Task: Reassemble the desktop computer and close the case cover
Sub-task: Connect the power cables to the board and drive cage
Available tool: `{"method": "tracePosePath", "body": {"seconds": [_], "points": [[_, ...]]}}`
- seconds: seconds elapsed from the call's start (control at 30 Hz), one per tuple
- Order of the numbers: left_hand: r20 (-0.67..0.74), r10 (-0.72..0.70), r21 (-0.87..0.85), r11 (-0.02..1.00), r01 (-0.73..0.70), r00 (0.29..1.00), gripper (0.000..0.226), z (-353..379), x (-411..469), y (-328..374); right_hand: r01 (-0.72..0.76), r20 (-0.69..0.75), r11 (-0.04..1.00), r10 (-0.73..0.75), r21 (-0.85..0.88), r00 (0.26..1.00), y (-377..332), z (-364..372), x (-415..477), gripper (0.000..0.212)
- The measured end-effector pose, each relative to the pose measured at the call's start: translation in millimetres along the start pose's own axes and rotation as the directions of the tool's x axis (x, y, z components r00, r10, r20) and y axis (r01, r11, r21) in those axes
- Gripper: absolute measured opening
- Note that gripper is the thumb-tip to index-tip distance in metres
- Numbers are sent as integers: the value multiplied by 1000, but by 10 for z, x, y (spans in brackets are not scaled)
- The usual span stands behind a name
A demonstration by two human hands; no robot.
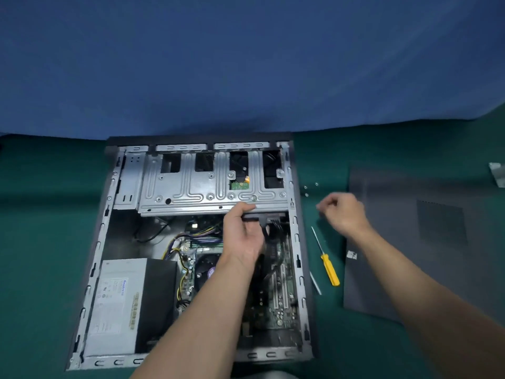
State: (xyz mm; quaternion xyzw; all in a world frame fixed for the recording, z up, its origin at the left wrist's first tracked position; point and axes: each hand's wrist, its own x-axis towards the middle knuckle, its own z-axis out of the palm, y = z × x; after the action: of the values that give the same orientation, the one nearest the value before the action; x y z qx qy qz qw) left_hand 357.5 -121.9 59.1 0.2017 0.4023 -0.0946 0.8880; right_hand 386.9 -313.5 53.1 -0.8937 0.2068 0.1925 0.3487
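Note:
An open desktop case (109, 214) lies flat on the green mat, showing the power supply (117, 302), the motherboard (281, 269) and a silver drive cage (196, 187) at the far end. My left hand (243, 236) reaches under the cage's near edge and grips a black drive (262, 216) with black cables plugged into it. My right hand (343, 213) hovers to the right of the case with its fingers curled; whether it pinches something small is unclear. The dark case cover (437, 242) lies flat on the right.
A yellow-handled screwdriver (329, 268) lies between case and cover, with a thin metal tool (315, 283) beside it. Three small screws (310, 187) sit near the case's far right corner. A metal bracket (497, 173) lies at the far right. A blue cloth (246, 64) hangs behind.

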Motion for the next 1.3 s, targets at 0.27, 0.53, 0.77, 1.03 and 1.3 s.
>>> {"method": "tracePosePath", "body": {"seconds": [0.27, 0.53, 0.77, 1.03, 1.3], "points": [[46, -19, 95, 995, 15, 999, 20, -32, -27, -24, -28, 98, 866, 89, -499, 991, 715, 390, -379, 20], [-49, 38, 119, 992, -32, 998, 19, -65, 16, -32, 12, -32, 897, -30, -442, 999, 670, 380, -459, 18], [-3, 22, 154, 988, -22, 1000, 19, -26, -71, -41, 321, -257, 947, -304, 25, 917, -8, -245, -388, 18], [22, -91, 80, 993, 89, 996, 13, 13, -85, -7, 527, -173, 850, -518, 10, 838, -1096, -696, -381, 10], [96, -129, 42, 991, 125, 987, 12, 7, -91, 15, 748, 86, 635, -748, -191, 658, -1664, -501, -291, 12]]}}
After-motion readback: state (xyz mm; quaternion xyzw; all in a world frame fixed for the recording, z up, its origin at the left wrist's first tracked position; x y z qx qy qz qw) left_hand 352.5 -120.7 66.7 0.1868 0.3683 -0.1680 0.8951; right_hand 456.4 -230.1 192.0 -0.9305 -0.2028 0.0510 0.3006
